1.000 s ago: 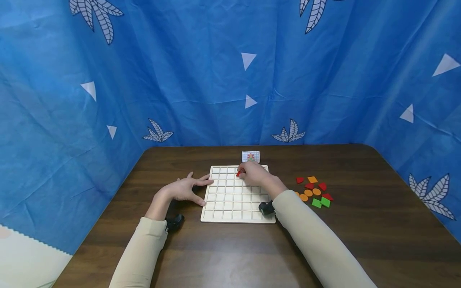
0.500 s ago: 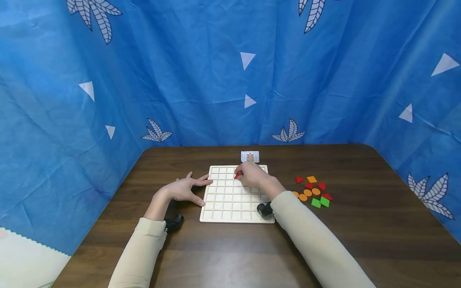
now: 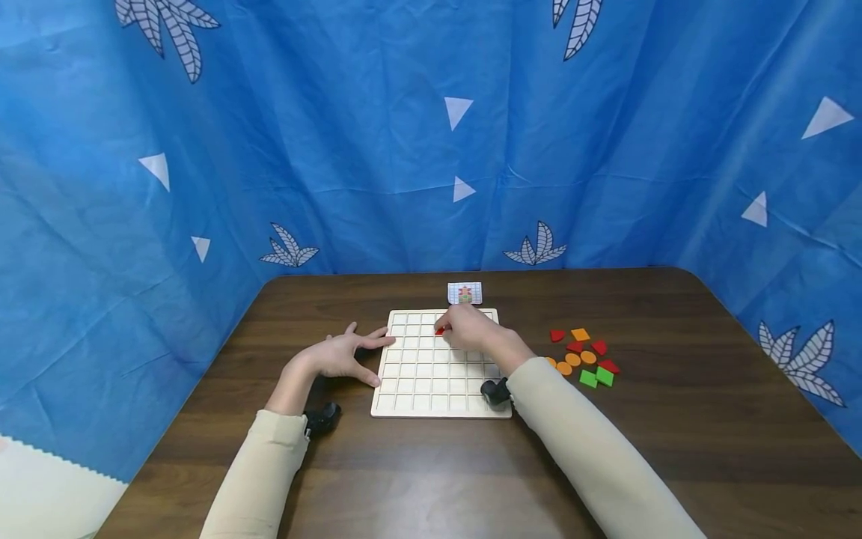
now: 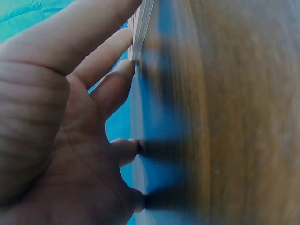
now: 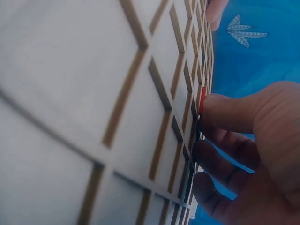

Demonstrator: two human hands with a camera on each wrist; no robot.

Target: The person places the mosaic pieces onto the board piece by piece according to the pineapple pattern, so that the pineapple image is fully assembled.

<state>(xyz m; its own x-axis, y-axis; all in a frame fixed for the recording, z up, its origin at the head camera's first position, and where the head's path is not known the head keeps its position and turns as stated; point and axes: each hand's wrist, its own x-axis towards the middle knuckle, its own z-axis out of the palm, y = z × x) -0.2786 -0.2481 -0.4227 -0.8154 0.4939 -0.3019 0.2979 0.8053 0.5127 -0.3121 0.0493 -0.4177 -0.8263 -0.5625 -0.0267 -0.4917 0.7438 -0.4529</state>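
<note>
Right hand (image 3: 468, 328) over the far part of the pale grid board (image 3: 417, 385), fingers drawn together, thumb and fingertips pinching a small red piece (image 3: 439, 331). Piece sits at a far-row cell, around the middle of the board's width; fingers hide most of it, so can't tell whether it's seated in the cell or slightly above. Left hand (image 3: 343, 355) spread wide, holding no piece, thumb and forefinger touching the board's left edge. Board lies flat on the brown wood desk (image 3: 431, 479). Small patterned card (image 3: 465, 293) just beyond the board's far edge. Loose pieces grouped on the desk right of the board: red pieces (image 3: 599, 347), orange discs (image 3: 572, 359), an orange four-sided piece (image 3: 580, 335), two green pieces (image 3: 604, 376) close together. Blue curtain (image 3: 377, 112) with white leaves and triangles behind the desk.
</note>
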